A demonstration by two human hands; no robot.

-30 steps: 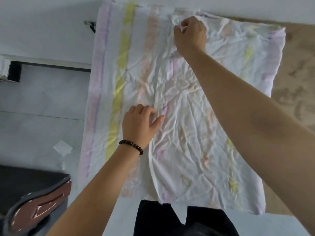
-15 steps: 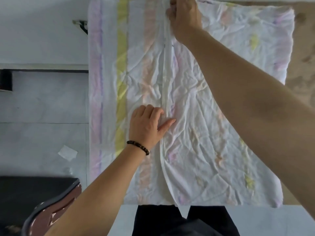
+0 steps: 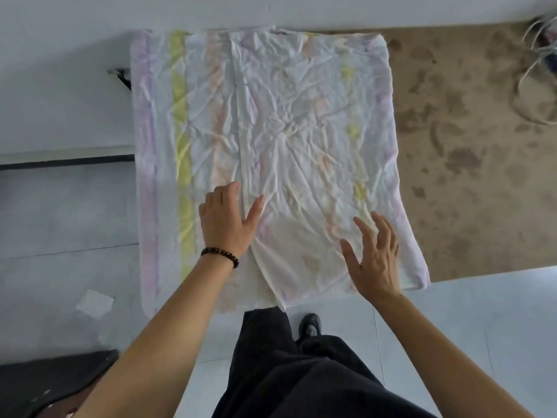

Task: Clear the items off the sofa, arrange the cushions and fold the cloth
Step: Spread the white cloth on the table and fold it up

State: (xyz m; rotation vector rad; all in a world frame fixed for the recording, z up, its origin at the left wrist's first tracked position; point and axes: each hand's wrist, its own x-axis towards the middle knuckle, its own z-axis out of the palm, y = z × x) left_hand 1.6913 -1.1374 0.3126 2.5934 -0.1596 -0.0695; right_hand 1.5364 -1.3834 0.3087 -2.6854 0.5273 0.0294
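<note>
A wrinkled white cloth [image 3: 301, 122] with pale purple, yellow and pink stripes lies spread flat on the floor, its right part folded over toward the middle. My left hand [image 3: 227, 220], with a dark bead bracelet on the wrist, rests flat on the cloth beside the folded edge, fingers straight. My right hand [image 3: 373, 257] is over the near right part of the cloth with fingers spread and holds nothing. I cannot tell whether it touches the fabric.
A mottled brown rug [image 3: 470, 146] lies under and to the right of the cloth. White cables [image 3: 539, 55] lie at the far right. A scrap of white paper [image 3: 95, 303] lies on the grey tiles at left. A dark object [image 3: 45, 384] fills the bottom left corner.
My right hand has let go of the cloth's far edge and drawn back to the near right part. The left hand stays pressed beside the fold. The camera has pulled back.
</note>
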